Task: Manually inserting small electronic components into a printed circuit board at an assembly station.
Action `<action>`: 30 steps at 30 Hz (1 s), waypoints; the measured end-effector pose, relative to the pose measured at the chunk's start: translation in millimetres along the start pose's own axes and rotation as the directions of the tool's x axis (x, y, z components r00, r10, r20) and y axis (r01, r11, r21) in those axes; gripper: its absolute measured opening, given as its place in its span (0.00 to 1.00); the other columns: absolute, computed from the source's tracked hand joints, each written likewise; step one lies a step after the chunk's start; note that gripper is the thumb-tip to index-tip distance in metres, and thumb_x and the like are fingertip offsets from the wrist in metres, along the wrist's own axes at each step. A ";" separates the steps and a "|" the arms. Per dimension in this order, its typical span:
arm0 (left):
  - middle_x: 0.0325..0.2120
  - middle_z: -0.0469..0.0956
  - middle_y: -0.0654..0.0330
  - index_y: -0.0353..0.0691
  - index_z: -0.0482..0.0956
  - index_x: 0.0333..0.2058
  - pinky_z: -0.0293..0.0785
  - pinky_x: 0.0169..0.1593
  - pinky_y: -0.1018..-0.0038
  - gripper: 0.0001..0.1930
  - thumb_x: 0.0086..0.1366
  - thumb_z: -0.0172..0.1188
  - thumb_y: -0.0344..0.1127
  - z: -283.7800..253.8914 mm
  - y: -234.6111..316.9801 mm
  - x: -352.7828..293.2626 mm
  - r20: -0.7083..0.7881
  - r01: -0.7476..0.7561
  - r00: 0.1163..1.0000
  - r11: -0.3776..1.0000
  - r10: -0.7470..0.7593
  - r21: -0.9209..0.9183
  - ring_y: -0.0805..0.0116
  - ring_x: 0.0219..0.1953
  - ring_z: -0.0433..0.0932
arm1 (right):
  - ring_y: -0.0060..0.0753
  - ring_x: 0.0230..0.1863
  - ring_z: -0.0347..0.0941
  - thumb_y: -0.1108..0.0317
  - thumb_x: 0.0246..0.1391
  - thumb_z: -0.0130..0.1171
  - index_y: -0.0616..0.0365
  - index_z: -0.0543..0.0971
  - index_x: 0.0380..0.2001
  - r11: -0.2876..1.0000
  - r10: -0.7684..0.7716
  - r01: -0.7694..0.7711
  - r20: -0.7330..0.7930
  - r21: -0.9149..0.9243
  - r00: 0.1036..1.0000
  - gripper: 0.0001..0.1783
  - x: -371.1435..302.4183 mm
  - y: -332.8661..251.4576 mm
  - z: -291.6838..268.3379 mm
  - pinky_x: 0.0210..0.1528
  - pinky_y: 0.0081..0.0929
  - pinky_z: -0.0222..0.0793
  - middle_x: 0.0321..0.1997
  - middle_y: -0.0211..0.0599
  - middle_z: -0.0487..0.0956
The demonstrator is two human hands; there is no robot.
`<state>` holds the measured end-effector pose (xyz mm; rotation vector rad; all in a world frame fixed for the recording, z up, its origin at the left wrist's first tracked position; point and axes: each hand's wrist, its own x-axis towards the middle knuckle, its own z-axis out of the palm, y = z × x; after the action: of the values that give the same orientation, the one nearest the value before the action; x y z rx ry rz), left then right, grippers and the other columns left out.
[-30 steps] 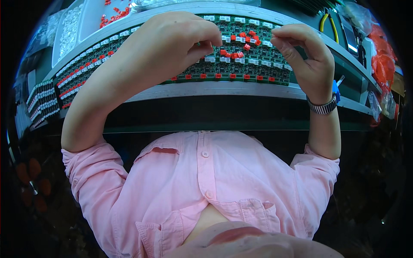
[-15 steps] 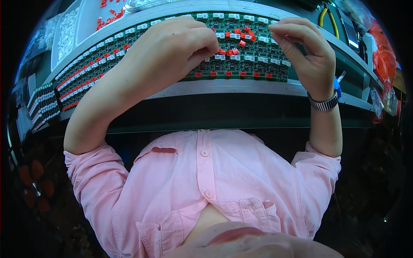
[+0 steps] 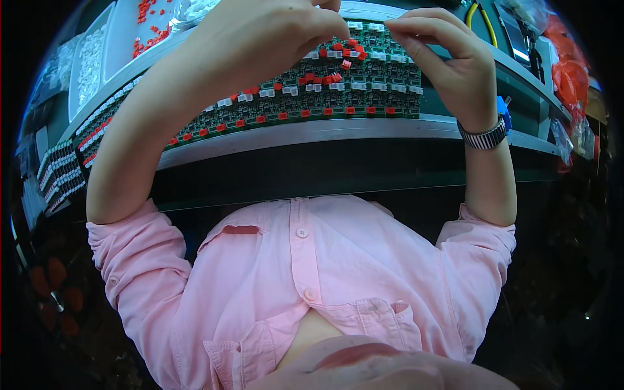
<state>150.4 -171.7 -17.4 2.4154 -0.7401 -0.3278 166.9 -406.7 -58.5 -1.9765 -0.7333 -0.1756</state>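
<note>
A long row of green circuit boards (image 3: 400,70) lies across the bench under my hands. My left hand (image 3: 286,29) is over the far rows, its fingertips pinched together; what they hold, if anything, is hidden. At the right end of the boards, my right hand (image 3: 455,65) is raised with thumb and forefinger tips nearly meeting; nothing between them can be made out. Loose red connectors (image 3: 346,64) lie in a small heap on the boards between my hands. White connectors (image 3: 357,86) sit in rows, and red connectors (image 3: 328,111) line the near edge.
A metal rail (image 3: 286,135) borders the boards' near side. Far left are a tub of white parts (image 3: 91,62) and a tray with red pieces (image 3: 151,42). More boards stand stacked (image 3: 62,170) at left. Yellow-handled pliers (image 3: 489,26) and a red plastic bag (image 3: 569,71) are at far right.
My left hand has moved farther away and slightly right, uncovering more of the near rows. My right hand has shifted a little up and left. The whole view has also shifted slightly.
</note>
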 end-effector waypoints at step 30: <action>0.29 0.80 0.57 0.31 0.80 0.39 0.72 0.32 0.76 0.11 0.55 0.63 0.21 4.2 -34.3 -13.6 -0.312 -0.237 0.936 0.945 0.161 -0.224 0.67 0.27 0.75 | 0.34 0.29 0.72 0.71 0.49 0.62 0.55 0.78 0.26 0.819 -0.274 0.463 0.477 -0.340 0.835 0.03 23.9 -23.6 18.5 0.32 0.27 0.69 0.28 0.34 0.75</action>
<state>152.5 -142.7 -40.5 2.0605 -0.7509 0.0159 169.6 -373.1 -40.2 -2.3105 -1.4796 -0.1780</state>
